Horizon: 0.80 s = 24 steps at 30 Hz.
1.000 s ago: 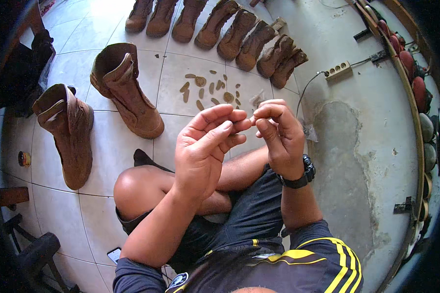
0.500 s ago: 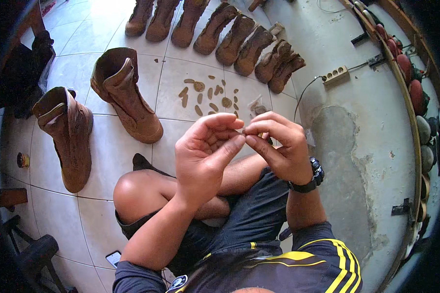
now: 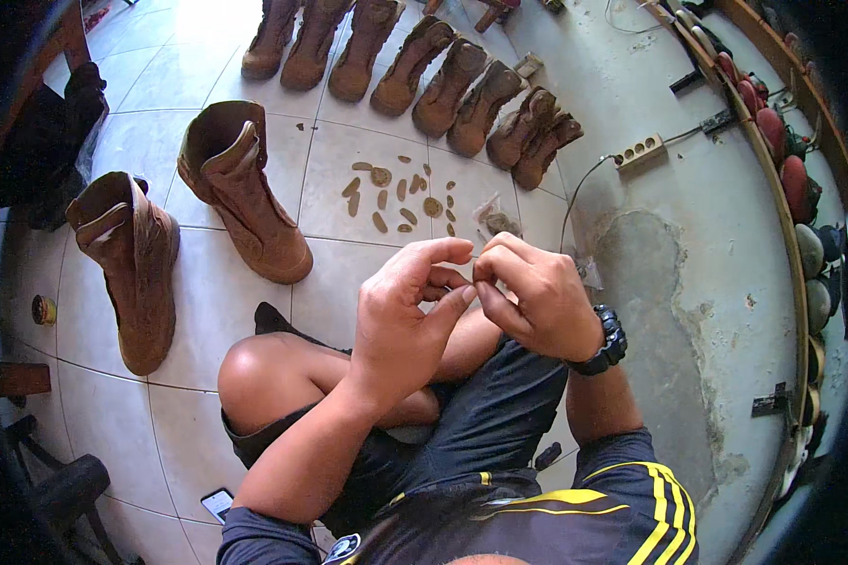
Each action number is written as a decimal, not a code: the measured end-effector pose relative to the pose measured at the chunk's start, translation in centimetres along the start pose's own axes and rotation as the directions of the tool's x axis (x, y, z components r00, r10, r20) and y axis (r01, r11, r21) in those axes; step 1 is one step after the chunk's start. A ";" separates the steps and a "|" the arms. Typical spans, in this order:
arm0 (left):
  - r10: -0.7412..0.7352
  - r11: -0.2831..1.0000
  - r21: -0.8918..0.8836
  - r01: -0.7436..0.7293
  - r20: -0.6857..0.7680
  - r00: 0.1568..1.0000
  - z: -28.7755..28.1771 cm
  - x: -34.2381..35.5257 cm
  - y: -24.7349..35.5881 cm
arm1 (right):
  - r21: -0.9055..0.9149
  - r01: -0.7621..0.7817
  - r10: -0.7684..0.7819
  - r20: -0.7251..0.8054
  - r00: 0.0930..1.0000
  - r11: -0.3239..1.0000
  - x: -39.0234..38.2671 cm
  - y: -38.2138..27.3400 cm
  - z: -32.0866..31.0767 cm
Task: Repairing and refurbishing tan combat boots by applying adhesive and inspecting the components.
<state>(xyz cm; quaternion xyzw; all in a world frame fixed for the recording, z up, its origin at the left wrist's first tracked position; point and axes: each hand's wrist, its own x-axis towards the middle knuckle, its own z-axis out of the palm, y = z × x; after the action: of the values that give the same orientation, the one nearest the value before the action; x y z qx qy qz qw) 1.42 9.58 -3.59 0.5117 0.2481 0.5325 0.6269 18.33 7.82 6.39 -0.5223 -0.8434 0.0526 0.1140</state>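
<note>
Over my crossed legs, my left hand (image 3: 407, 315) and my right hand (image 3: 545, 299) meet fingertip to fingertip. Thumb and fingers of each are pinched together at one spot; whatever sits between them is too small to make out. A dark watch (image 3: 609, 341) is on my right wrist. Just beyond the hands, several small brown oval and round pieces (image 3: 407, 188) lie scattered on the tiles. Beside them, near my right hand, is a small clear plastic bag (image 3: 496, 218) with something greyish inside.
Two tall brown boots, one at far left (image 3: 132, 273) and one nearer the middle (image 3: 245, 193), stand on the tiled floor. More brown boots (image 3: 353, 56) form a curved row behind. A power strip (image 3: 641, 153) lies at right, near a shoe rack (image 3: 768, 169). A phone (image 3: 218, 504) rests lower left.
My right hand has turned, its fingers curling in more, and both hands have shifted slightly right and down. The view has tilted a little; boots and brown pieces stay in place.
</note>
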 end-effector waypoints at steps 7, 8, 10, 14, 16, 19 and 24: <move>-0.100 0.980 -0.171 0.100 0.010 0.995 0.0 0.1 0.2 | 0.017 0.046 -0.045 -0.064 0.997 0.999 -0.1 0.6 0.9; -0.098 0.981 -0.169 0.100 0.018 0.995 0.0 0.0 0.1 | 0.001 0.053 -0.053 -0.078 0.996 0.999 -0.1 0.7 0.9; -0.099 0.980 -0.169 0.102 0.029 0.995 0.1 0.0 0.1 | -0.016 0.056 -0.058 -0.092 0.994 0.998 -0.1 0.9 1.0; -0.100 0.977 -0.185 0.105 0.038 0.994 0.2 -0.1 0.1 | -0.015 0.061 -0.063 -0.155 0.986 0.998 -0.2 1.2 1.7; -0.087 0.984 -0.156 0.092 0.043 0.995 0.3 -0.1 0.1 | 0.003 0.057 -0.056 -0.183 0.982 0.998 -0.3 1.3 1.9; -0.076 0.988 -0.131 0.082 0.051 0.996 0.6 -0.2 -0.1 | -0.005 0.060 -0.059 -0.185 0.981 0.998 -0.5 1.6 2.0; 0.056 0.994 -0.091 -0.056 -0.002 0.998 1.0 -0.3 -0.6 | 0.053 0.067 -0.054 -0.225 0.973 0.996 -0.6 1.5 2.2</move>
<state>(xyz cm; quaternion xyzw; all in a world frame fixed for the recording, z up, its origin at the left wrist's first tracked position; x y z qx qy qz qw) 2.43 8.96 -3.79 0.4896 0.2090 0.5605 0.6344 19.37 8.05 3.86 -0.4952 -0.8389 0.0154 0.2253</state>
